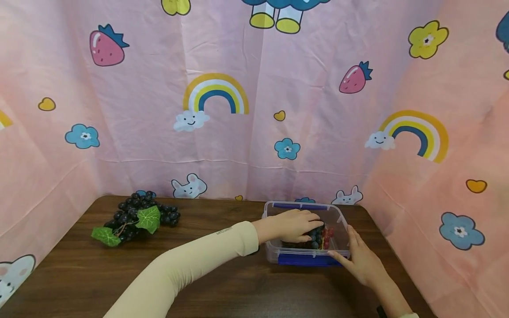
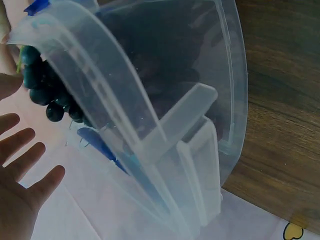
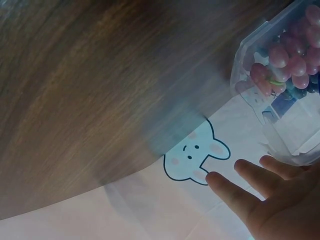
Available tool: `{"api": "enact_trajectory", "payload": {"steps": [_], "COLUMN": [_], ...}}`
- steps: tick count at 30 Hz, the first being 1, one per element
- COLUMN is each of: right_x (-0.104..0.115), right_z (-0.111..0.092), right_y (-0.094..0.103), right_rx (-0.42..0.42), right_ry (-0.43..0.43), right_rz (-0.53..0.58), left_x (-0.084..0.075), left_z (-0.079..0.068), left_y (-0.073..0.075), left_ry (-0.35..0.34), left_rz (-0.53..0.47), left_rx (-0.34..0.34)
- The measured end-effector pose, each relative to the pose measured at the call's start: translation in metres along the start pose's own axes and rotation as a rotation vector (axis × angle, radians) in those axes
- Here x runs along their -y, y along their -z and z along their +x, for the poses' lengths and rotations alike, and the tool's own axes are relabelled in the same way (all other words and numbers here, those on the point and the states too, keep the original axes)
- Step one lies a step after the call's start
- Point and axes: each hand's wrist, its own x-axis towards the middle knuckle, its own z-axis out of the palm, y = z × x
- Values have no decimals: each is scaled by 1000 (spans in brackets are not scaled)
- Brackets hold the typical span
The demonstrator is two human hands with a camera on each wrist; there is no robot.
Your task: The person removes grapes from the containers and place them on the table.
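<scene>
A clear plastic box [image 1: 272,251] with blue latches stands at the right of the brown table. Inside it lie dark grapes [image 1: 315,242] and, to their right, small red grapes [image 1: 328,237]. My left hand [image 1: 292,225] reaches in over the box's left wall and lies over the dark grapes, partly hiding them. In the left wrist view its fingers [image 2: 29,142] are straight and spread, with the thumb right at the dark bunch. My right hand [image 1: 366,260] rests at the box's right front corner, its fingers extended along the side and the thumb on the front rim.
A bunch of black grapes [image 1: 133,212] with green leaves lies at the back left of the table [image 1: 207,282]. A pink cloth [image 1: 222,145] printed with rainbows, strawberries and flowers hangs behind the table and along both sides.
</scene>
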Motion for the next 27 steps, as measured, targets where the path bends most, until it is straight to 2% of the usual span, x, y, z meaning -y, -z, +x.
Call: {"api": "enact_trajectory", "payload": {"steps": [10, 17, 27], "right_x": [0, 0, 0], "right_z": [1, 2, 3], "right_y": [1, 0, 0], "right_rx": [5, 33, 71], "right_ry": [-3, -22, -40], "right_rz": [-3, -1, 2], "left_x": [-5, -11, -15], "left_z": [16, 25, 32], "left_y": [-8, -17, -27], "left_ry": [-28, -7, 35], "left_rz": [62, 104, 21], "left_rx": [59, 81, 143]}}
